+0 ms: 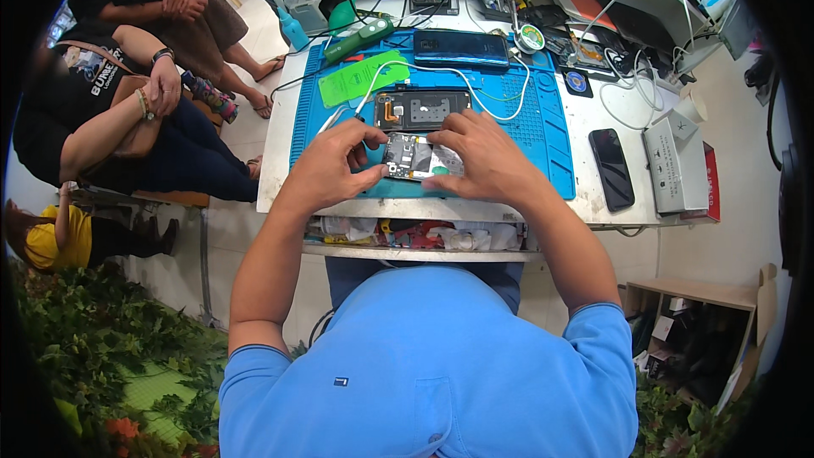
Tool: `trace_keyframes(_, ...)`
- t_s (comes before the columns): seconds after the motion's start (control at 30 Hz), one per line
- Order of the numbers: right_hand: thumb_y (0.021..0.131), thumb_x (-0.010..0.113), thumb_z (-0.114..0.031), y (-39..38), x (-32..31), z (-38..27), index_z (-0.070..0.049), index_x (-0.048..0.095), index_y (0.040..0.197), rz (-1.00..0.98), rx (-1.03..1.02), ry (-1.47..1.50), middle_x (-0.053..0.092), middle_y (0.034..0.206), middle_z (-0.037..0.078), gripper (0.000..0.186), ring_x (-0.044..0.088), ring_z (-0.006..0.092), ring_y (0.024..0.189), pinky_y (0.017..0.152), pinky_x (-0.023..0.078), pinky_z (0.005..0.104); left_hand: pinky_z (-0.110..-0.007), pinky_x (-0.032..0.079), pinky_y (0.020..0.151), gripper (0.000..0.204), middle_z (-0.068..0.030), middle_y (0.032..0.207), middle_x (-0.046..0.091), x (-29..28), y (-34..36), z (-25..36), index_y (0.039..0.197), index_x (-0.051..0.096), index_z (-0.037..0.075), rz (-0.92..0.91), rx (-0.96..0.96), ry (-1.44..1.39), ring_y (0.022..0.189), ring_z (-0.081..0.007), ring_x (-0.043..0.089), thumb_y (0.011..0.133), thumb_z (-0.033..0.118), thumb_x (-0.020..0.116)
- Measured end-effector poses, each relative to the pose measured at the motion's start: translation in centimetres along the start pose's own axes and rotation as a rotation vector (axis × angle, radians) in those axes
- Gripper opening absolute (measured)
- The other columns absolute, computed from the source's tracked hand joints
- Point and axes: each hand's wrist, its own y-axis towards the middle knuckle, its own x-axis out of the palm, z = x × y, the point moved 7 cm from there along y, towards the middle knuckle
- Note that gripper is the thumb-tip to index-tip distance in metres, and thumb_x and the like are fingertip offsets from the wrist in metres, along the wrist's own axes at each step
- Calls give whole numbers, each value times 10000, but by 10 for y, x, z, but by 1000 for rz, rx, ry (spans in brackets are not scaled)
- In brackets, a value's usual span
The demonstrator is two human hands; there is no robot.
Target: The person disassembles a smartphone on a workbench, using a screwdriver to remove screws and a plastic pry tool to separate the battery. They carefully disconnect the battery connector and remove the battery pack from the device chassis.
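Observation:
An opened phone (pixel 414 155), its circuit board and inner parts showing, is held at both ends on the blue silicone mat (pixel 547 157). My left hand (pixel 337 161) has its thumb and curled fingers at the left end of the phone. My right hand (pixel 478 157) grips the right end, fingers over the top edge and thumb along the lower one. Just beyond lies a detached dark phone back (pixel 422 110) with small components on it. A green sheet (pixel 356 83) and a dark blue phone (pixel 459 49) lie farther back on the mat, with white cables (pixel 517 102) looped across.
A black phone (pixel 610 170) and an open cardboard box (pixel 670 165) sit on the right; tools, cables and a solder spool (pixel 530 38) clutter the back. A drawer (pixel 420 236) is below the bench. Several people (pixel 119 119) are at the left; a wooden shelf (pixel 691 293) stands lower right.

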Motion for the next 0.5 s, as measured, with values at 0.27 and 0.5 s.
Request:
trace_keyframes(0.27,837,950,-398,18,4,15,-86,820,1040,58,79,138,746,1025,113,395,716,343,1003,892,545,478,-283,577,759,445,-59,1100,733,-3,0,-8,1241,773,40,62,6,-72,852,-135,697,842,121,952)
trace_keyframes(0.5,917,884,-418,25,10,9,-60,800,961,219,-11,-14,731,925,124,371,714,349,909,805,553,491,-442,614,784,521,-98,1080,778,23,17,33,1225,771,97,61,72,222,915,-295,775,851,420,934)
